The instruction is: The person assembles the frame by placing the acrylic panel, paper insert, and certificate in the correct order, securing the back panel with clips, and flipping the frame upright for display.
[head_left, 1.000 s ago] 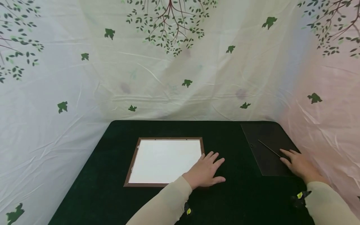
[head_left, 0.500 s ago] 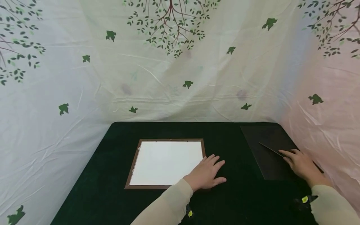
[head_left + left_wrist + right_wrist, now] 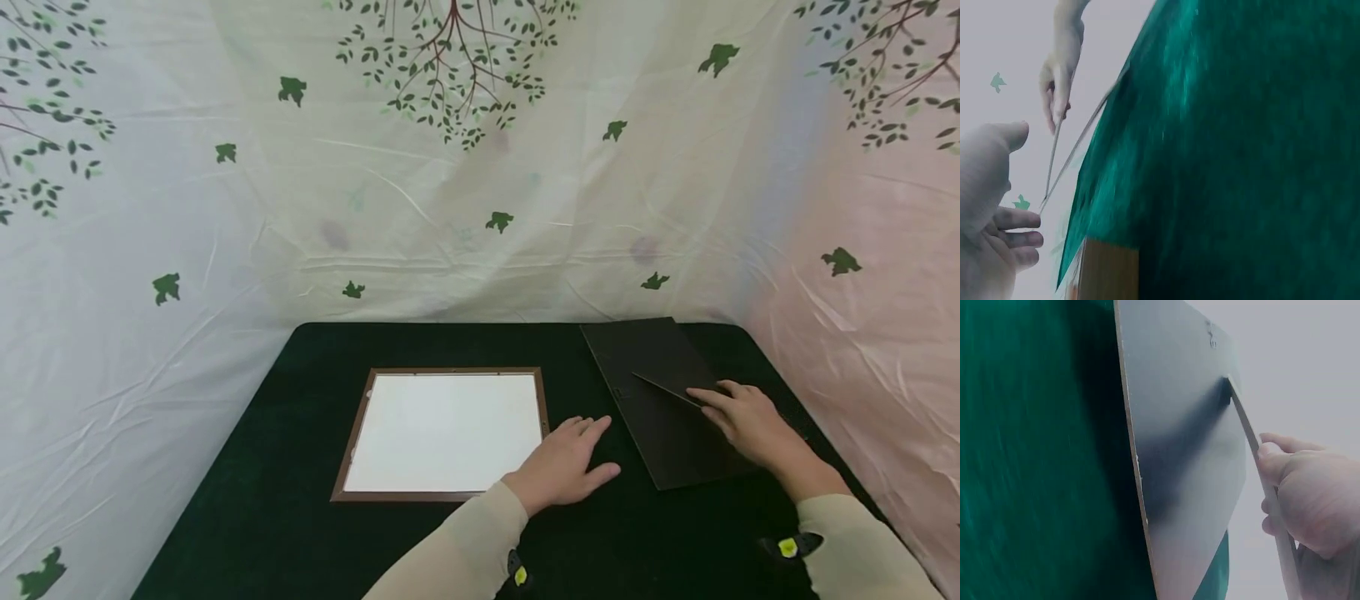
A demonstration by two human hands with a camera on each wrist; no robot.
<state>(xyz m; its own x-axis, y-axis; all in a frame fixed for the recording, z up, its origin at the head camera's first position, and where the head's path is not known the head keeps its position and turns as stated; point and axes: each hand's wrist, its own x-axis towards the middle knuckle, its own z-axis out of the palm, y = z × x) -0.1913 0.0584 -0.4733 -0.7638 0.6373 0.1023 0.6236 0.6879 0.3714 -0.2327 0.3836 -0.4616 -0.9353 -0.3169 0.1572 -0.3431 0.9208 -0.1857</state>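
A brown picture frame (image 3: pixel 397 497) lies on the dark green table with a white sheet (image 3: pixel 442 433) inside it. My left hand (image 3: pixel 558 471) is beside the frame's right edge, its fingers extended and thumb spread, holding nothing. To the right, my right hand (image 3: pixel 750 425) pinches the narrow stand leg (image 3: pixel 1249 422) that sticks out from a dark backing board (image 3: pixel 637 350). The board is tilted and raised off the green cloth, as the right wrist view shows. In the left wrist view the frame's brown edge (image 3: pixel 1110 269) shows below the left hand.
Green cloth covers the table (image 3: pixel 247 467), which has rounded far corners. A pale curtain (image 3: pixel 420 250) with printed leaves and branches hangs behind the table and along both sides.
The right hand has lifted the backing board by its stand leg and carried it left, closer to the frame. The left hand has shifted slightly right, its fingers closer together.
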